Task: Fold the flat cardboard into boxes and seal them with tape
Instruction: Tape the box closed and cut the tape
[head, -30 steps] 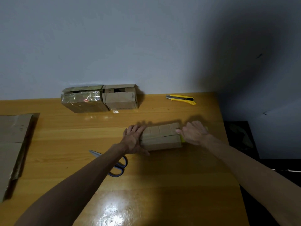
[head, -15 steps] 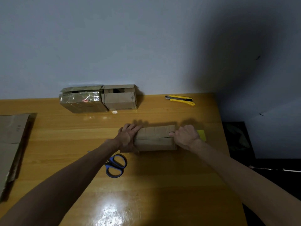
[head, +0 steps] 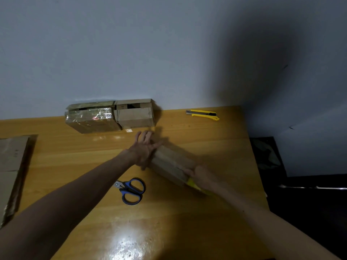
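Head view, and the blur is heavy around the right hand point(head: 202, 177). It sits on the near end of the long brown cardboard box point(head: 170, 163), over a small yellow object point(head: 193, 184) that is too hidden to name. I cannot tell whether those fingers grip anything. The left hand point(head: 144, 151) is clearer, with fingers straight and spread and the palm pressed flat on the box's far end. The box lies diagonally mid-table on the wooden table point(head: 187, 228).

At the left edge, the flat brown cardboard sheets point(head: 11, 166) are cut off by the frame. Against the wall stand a shiny tape-wrapped cardboard box point(head: 90, 118) and, touching it, a plain brown cardboard box point(head: 135, 116). The plain one's top gapes dark, contents unseen. Blue-handled scissors point(head: 131, 190) lie near the left forearm, and a yellow utility knife point(head: 203, 114) lies far right.
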